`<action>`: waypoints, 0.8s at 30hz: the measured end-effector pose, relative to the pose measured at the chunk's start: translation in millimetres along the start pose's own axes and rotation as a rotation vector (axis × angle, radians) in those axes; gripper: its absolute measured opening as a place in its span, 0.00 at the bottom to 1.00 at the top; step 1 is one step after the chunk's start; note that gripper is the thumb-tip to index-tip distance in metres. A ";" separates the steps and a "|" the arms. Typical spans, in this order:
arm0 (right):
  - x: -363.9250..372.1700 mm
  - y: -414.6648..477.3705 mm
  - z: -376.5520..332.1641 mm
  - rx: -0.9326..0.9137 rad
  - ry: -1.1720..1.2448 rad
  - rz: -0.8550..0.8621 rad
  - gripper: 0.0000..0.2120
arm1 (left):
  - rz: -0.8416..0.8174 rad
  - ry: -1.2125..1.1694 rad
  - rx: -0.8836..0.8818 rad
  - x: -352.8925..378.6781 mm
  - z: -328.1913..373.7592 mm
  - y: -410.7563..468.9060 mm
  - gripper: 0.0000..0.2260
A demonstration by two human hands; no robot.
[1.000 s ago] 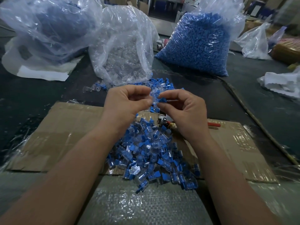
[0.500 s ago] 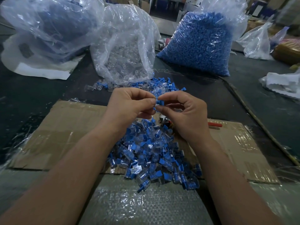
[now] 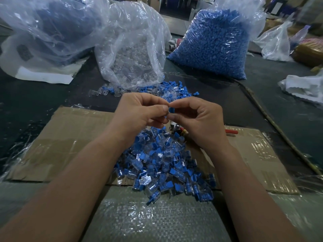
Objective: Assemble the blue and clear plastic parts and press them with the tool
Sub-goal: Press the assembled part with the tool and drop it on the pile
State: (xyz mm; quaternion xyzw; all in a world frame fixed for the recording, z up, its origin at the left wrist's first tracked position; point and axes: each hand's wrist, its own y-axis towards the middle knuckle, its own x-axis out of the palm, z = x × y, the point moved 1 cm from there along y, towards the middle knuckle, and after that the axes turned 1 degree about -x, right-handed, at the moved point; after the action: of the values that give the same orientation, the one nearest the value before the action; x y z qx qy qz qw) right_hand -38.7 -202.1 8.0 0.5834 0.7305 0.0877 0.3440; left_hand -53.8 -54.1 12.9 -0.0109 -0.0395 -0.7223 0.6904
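Both hands meet above the cardboard (image 3: 70,137), raised close under the head camera, probably so the small fit can be watched. The left hand (image 3: 139,112) is curled, thumb and forefinger pinched at the joint; the right hand (image 3: 197,123) pinches the blue part (image 3: 172,110) from the other side, its other fingers bent loosely. Whether a clear part sits inside the left pinch cannot be told, since the fingers cover it, but opposed grips like these suit pushing one piece into the other. Right below lies the pile (image 3: 166,163) of joined blue-and-clear pieces, placed where a finished one can simply be dropped. The tool (image 3: 178,128) rests on the cardboard just under the right hand, mostly hidden, with a red handle (image 3: 230,131) pointing right; it is near enough to pick up for pressing. Loose parts (image 3: 166,88) are scattered on the counter (image 3: 35,95) just beyond the hands, spilled from the clear bag (image 3: 132,55), with the blue bag (image 3: 213,46) beside it, so both stocks are within reach. The step in hand looks like mating the pair, with pressing not yet done.
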 end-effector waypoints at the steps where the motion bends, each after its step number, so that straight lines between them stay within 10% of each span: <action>1: 0.1 -0.2 0.3 0.007 0.015 0.000 0.15 | -0.004 0.003 -0.001 -0.2 -0.1 0.0 0.06; 24: -1.6 -0.5 -1.3 -0.081 -0.041 0.000 0.14 | -0.044 0.049 0.007 0.0 1.3 1.4 0.08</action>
State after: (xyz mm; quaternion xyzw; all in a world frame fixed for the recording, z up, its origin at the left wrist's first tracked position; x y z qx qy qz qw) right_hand -39.8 -203.3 9.4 0.5709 0.7190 0.1053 0.3822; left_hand -52.4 -54.1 14.2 0.0100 -0.0251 -0.7372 0.6751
